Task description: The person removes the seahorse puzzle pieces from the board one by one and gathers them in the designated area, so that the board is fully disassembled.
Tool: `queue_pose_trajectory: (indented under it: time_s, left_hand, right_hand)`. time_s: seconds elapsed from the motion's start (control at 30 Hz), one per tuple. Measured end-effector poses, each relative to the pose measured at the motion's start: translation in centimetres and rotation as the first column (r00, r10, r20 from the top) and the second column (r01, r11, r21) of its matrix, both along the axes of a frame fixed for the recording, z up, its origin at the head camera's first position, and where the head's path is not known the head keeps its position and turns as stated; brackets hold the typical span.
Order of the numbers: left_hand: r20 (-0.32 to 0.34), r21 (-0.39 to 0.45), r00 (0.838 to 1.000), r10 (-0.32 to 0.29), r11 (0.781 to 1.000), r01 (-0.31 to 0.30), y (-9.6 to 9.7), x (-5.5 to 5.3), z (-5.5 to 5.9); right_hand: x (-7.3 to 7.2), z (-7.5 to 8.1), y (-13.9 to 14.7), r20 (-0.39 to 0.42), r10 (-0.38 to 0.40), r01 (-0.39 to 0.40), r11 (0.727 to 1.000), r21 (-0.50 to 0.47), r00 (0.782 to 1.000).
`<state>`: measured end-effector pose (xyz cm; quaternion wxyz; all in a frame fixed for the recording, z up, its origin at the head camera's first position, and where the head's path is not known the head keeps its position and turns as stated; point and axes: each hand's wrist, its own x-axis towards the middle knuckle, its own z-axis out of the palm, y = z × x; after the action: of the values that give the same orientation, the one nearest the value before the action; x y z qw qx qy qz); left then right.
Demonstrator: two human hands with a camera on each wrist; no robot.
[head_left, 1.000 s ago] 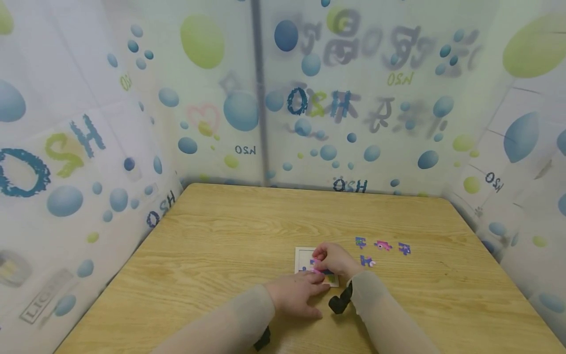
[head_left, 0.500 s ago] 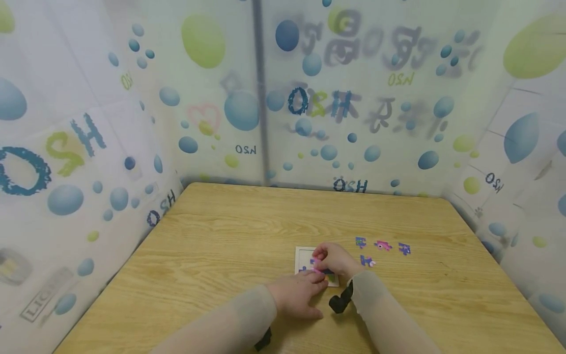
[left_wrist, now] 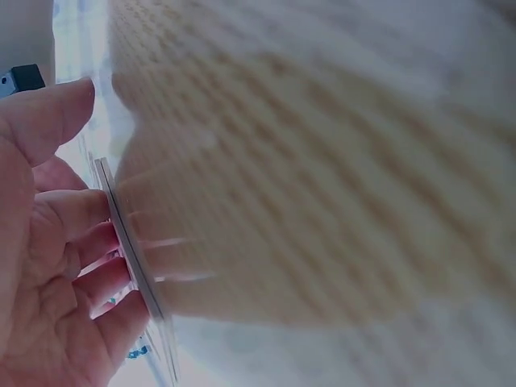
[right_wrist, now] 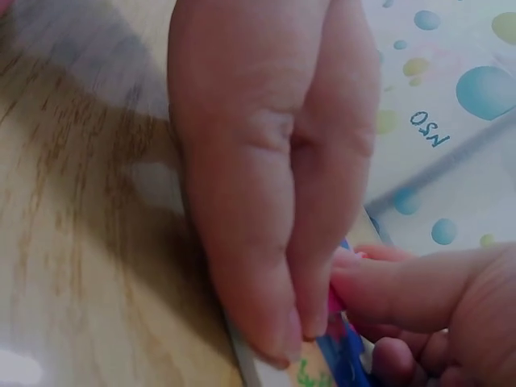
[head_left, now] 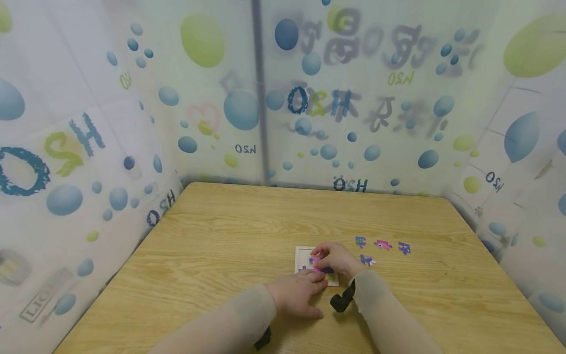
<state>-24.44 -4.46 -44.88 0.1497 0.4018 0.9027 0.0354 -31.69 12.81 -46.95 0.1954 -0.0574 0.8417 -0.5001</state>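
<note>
My left hand (head_left: pixel 296 294) lies with fingers extended across the near part of a small white-framed jigsaw board (head_left: pixel 305 248). Its fingertips touch the board's edge, as the left wrist view shows, and the thumb stands apart. In the right wrist view, the left hand (right_wrist: pixel 250 145) has its straight fingers on the board's corner. My right hand (head_left: pixel 338 259) pinches a pink and purple jigsaw piece (head_left: pixel 315 261) over the board, between thumb and fingertips. In the right wrist view, the right hand (right_wrist: pixel 435 298) partly covers that pink piece (right_wrist: pixel 337 301). Fingers hide much of the picture.
Right of the board lie several loose jigsaw pieces: a purple and green piece (head_left: pixel 360 242), a pink piece with an eye (head_left: pixel 382 245), a purple piece (head_left: pixel 404 248) and a purple and white piece (head_left: pixel 366 260). Patterned curtains (head_left: pixel 212 98) surround the wooden table (head_left: pixel 212 221).
My right hand shifts very slightly over the board, its fingers still on the jigsaw piece. The left hand stays where it was, and the loose pieces have not moved.
</note>
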Motion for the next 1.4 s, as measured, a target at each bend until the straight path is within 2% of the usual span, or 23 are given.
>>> queue_pose_trajectory:
  time_s: [0.83,1.07,1.4]
  left_hand:
    - [0.004,0.008,1.000,0.007,1.000,-0.007,0.01,-0.03,-0.14]
    - [-0.003,0.007,1.000,0.004,1.000,-0.004,0.01,-0.19,-0.42]
    - [0.016,0.003,1.000,0.007,1.000,-0.007,0.01,-0.21,-0.53]
  right_hand:
    - [0.31,0.21,0.44,0.024,-0.033,0.036,0.992,-0.119,0.999]
    - [0.18,0.00,0.52,0.011,-0.035,0.036,0.994,-0.104,0.999]
    - [0.12,0.07,0.42,0.046,-0.062,0.066,0.992,-0.106,0.997]
